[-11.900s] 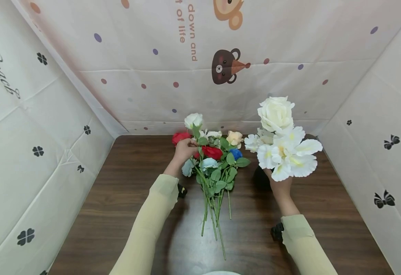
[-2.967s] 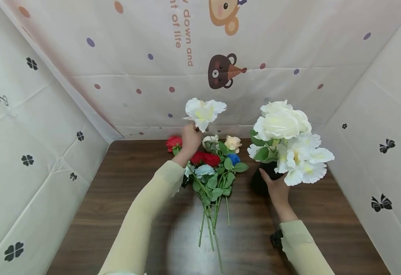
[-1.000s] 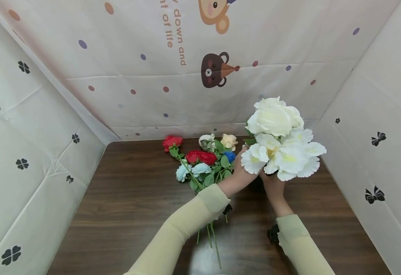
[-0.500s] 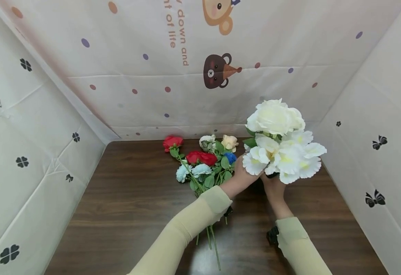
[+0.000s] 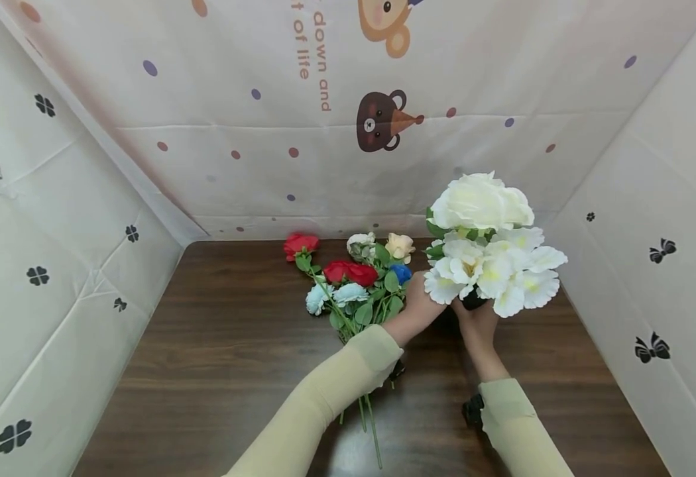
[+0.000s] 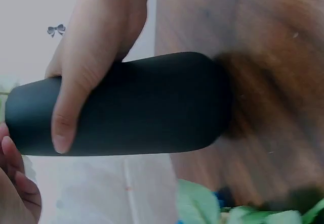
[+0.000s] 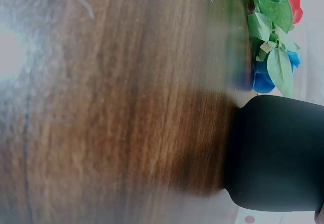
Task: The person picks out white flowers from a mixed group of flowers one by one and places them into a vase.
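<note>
Upright on the table, a tall black vase (image 6: pixel 152 107) holds large white roses (image 5: pixel 479 202) and white irises (image 5: pixel 527 268). My right hand (image 5: pixel 478 328) grips it, its thumb (image 6: pixel 66 120) lying across the vase wall in the left wrist view. At the vase's mouth is my left hand (image 5: pixel 421 308), just below the nearest white petals. The left wrist view shows its fingertips (image 6: pixel 12 153) bent right at the rim; petals cover them in the head view, and I cannot tell whether they pinch a stem.
Left of the vase lies a pile of flowers: red roses (image 5: pixel 348 272), light blue blooms (image 5: pixel 350 293), a blue rose (image 5: pixel 401 272), a peach rose (image 5: pixel 400 246) and a white bloom (image 5: pixel 361 245). Their green stems (image 5: pixel 374 434) point toward me. Printed cloth walls (image 5: pixel 234 179) enclose the brown table (image 5: pixel 205 371).
My left hand took a white iris from the pile and carried it right to the vase. In the last second both hands have stayed there; the white blooms have shifted slightly.
</note>
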{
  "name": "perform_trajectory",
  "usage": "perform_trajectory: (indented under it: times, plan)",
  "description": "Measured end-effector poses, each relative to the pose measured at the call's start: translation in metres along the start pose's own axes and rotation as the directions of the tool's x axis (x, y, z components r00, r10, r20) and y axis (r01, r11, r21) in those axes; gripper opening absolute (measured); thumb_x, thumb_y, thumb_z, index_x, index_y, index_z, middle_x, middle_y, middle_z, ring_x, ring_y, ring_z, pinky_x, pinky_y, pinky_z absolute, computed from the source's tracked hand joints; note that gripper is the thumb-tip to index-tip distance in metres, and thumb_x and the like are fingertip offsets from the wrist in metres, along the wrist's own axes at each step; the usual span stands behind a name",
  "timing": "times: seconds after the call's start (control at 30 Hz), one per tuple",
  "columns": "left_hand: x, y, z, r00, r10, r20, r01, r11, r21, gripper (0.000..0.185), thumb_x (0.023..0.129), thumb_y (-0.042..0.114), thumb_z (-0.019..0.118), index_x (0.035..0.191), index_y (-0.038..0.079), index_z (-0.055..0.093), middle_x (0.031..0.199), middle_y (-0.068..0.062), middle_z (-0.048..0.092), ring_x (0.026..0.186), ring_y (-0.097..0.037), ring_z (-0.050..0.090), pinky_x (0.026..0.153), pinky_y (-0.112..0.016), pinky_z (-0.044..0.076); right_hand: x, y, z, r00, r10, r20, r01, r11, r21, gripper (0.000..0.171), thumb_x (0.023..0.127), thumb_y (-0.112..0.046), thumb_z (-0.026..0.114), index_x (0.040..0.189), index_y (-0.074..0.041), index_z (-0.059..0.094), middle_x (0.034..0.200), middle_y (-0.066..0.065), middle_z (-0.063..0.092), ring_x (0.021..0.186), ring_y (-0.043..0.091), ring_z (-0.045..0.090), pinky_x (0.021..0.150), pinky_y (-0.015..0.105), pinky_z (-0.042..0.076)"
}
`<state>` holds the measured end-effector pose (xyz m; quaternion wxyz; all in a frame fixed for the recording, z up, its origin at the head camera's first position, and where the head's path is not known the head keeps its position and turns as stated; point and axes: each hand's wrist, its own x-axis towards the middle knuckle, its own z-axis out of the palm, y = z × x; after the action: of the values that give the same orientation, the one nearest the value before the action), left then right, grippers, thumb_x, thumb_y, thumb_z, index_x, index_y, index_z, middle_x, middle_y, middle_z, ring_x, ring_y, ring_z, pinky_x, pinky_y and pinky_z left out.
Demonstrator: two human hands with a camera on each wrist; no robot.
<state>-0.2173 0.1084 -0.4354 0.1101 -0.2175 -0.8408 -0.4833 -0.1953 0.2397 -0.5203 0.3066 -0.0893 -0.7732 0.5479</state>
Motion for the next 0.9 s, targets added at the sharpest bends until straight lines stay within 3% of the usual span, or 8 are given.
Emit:
perform_trajectory:
  times: [0.2, 0.37, 0.47, 0.5, 0.6, 0.7, 0.8, 0.9]
  plan:
    - [0.004, -0.028, -0.007, 1.0, 0.013, -0.013, -0.013, 0.999, 0.03, 0.013, 0.093, 0.007, 0.069, 0.098, 0.003, 0.08, 0.092, -0.012, 0.079, 0.082, -0.021, 0.075, 0.067, -0.014, 0.051, 0.0, -0.002, -0.002, 0.998, 0.053, 0.017, -0.053, 0.999, 0.012, 0.085, 0.087, -0.003, 0.076, 0.158, -0.006, 0.029, 0.161, 0.016, 0.038, 0.152, 0.031, 0.031, 0.127, 0.045, 0.021]
    - [0.021, -0.056, -0.028, 0.981, -0.171, 0.095, 0.159, 0.979, 0.127, 0.02, 0.1, 0.015, 0.064, 0.111, 0.008, 0.08, 0.098, -0.008, 0.081, 0.065, -0.01, 0.062, 0.058, -0.013, 0.04, 0.002, -0.002, -0.004, 0.996, 0.086, 0.039, -0.087, 0.996, 0.012, 0.087, 0.089, -0.008, 0.077, 0.159, -0.008, 0.026, 0.163, 0.013, 0.034, 0.154, 0.028, 0.028, 0.127, 0.048, 0.021]
    - [0.033, -0.072, -0.04, 0.936, -0.307, 0.172, 0.247, 0.921, 0.301, 0.022, 0.102, 0.013, 0.06, 0.104, 0.009, 0.081, 0.094, -0.005, 0.079, 0.058, -0.006, 0.049, 0.054, -0.017, 0.034, 0.002, -0.003, -0.006, 0.994, 0.101, 0.05, -0.103, 0.995, 0.02, 0.087, 0.09, -0.01, 0.077, 0.159, -0.009, 0.025, 0.163, 0.011, 0.033, 0.154, 0.027, 0.027, 0.127, 0.049, 0.02]
    - [0.036, -0.077, -0.042, 0.913, -0.355, 0.199, 0.269, 0.893, 0.361, 0.023, 0.101, 0.009, 0.058, 0.094, 0.007, 0.079, 0.086, -0.005, 0.075, 0.058, -0.008, 0.043, 0.054, -0.019, 0.031, 0.002, -0.003, -0.006, 0.993, 0.106, 0.053, -0.107, 0.994, 0.023, 0.087, 0.09, -0.011, 0.077, 0.159, -0.009, 0.025, 0.163, 0.011, 0.033, 0.155, 0.027, 0.027, 0.127, 0.049, 0.02]
    - [0.043, -0.09, -0.046, 0.835, -0.49, 0.25, 0.303, 0.789, 0.535, 0.027, 0.102, 0.007, 0.053, 0.08, 0.008, 0.068, 0.093, -0.006, 0.073, 0.065, -0.011, 0.045, 0.057, -0.025, 0.032, 0.001, -0.004, -0.007, 0.993, 0.108, 0.05, -0.109, 0.994, 0.02, 0.086, 0.09, -0.011, 0.077, 0.159, -0.01, 0.026, 0.163, 0.01, 0.033, 0.155, 0.027, 0.027, 0.127, 0.05, 0.02]
    - [0.045, -0.1, -0.044, 0.762, -0.58, 0.289, 0.286, 0.702, 0.653, 0.026, 0.104, 0.01, 0.05, 0.084, 0.009, 0.067, 0.106, -0.01, 0.074, 0.073, -0.015, 0.051, 0.06, -0.03, 0.036, 0.001, -0.004, -0.006, 0.994, 0.099, 0.05, -0.099, 0.995, 0.01, 0.086, 0.09, -0.011, 0.077, 0.159, -0.01, 0.026, 0.163, 0.011, 0.034, 0.154, 0.028, 0.028, 0.127, 0.05, 0.02]
    - [0.043, -0.106, -0.04, 0.725, -0.62, 0.3, 0.249, 0.642, 0.725, 0.024, 0.105, 0.015, 0.052, 0.098, 0.01, 0.075, 0.115, -0.009, 0.075, 0.08, -0.016, 0.062, 0.063, -0.032, 0.043, -0.001, -0.003, -0.004, 0.993, 0.1, 0.058, -0.1, 0.995, 0.011, 0.086, 0.09, -0.01, 0.077, 0.159, -0.009, 0.026, 0.163, 0.013, 0.034, 0.154, 0.03, 0.028, 0.127, 0.052, 0.021]
    - [0.04, -0.11, -0.035, 0.719, -0.632, 0.288, 0.238, 0.614, 0.752, 0.025, 0.105, 0.017, 0.052, 0.106, 0.01, 0.076, 0.112, -0.009, 0.076, 0.084, -0.017, 0.068, 0.066, -0.032, 0.049, -0.002, -0.003, -0.003, 0.991, 0.111, 0.07, -0.112, 0.994, 0.007, 0.086, 0.09, -0.01, 0.076, 0.159, -0.008, 0.025, 0.163, 0.015, 0.033, 0.154, 0.032, 0.027, 0.127, 0.053, 0.02]
